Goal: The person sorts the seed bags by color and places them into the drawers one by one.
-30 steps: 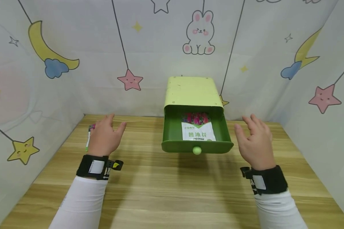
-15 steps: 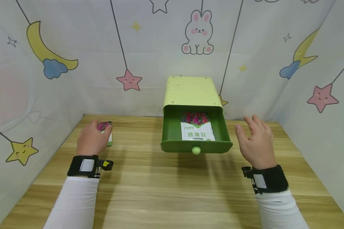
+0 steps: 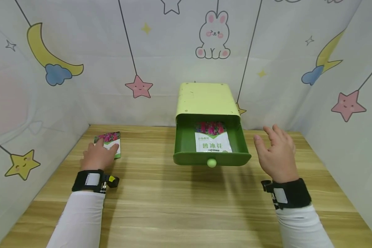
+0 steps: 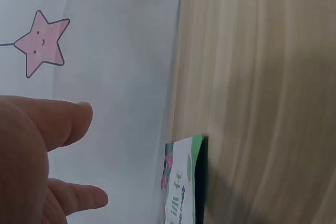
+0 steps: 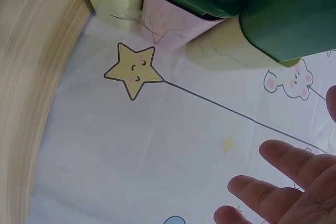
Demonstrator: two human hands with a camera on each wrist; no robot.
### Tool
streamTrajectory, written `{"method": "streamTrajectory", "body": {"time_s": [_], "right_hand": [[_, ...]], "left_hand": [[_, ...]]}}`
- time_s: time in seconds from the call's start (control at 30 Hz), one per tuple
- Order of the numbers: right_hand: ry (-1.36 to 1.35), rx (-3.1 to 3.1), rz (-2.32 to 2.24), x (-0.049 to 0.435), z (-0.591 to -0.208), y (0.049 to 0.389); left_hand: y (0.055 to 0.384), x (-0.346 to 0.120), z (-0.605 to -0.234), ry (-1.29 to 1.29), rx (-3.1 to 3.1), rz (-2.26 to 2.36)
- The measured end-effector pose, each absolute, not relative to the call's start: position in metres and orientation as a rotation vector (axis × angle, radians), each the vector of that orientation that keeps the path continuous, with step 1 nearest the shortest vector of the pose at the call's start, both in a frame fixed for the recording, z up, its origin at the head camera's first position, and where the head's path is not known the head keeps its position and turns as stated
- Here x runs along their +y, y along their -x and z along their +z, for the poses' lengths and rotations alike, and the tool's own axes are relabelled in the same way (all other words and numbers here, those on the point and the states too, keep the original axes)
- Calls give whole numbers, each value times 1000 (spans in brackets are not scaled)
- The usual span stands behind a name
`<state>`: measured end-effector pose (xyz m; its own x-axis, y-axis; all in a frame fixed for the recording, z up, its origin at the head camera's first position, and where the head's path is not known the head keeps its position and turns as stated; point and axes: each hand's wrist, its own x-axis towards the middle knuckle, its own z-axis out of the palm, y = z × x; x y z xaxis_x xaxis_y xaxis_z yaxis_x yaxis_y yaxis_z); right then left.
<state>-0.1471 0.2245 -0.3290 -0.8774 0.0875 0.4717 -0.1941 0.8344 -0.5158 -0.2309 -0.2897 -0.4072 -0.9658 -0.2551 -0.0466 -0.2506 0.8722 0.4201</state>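
Note:
A flower seed packet (image 3: 116,147), white with pink blooms and green edging, lies at the far left of the table. My left hand (image 3: 97,155) is over its left part in the head view, fingers apart, thumb near the packet's right side. In the left wrist view the thumb and a finger show apart from the packet (image 4: 178,182). My right hand (image 3: 276,156) hovers right of the green drawer (image 3: 186,159), fingers spread and holding nothing. The drawer is pulled out of a pale yellow cabinet (image 3: 206,98). A second seed packet (image 3: 213,142) lies inside it.
The right wrist view shows the cabinet in stacked tiers, with a pink casing (image 5: 173,27) between pale yellow ones. A round light green knob (image 3: 212,163) sticks out from the drawer front. Printed cloth walls (image 3: 161,69) enclose the wooden table (image 3: 179,213) at the back and sides.
My left hand has moved left and settled lower over the left packet, uncovering more of it. The right hand and the drawer stay as they were.

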Motion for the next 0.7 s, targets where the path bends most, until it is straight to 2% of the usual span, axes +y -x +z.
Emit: {"method": "streamTrajectory", "body": {"time_s": [0.7], "right_hand": [[-70,-2542,782,224,-329,147]], "left_hand": [[231,-297,-424,-392,-3259,-586]]}}
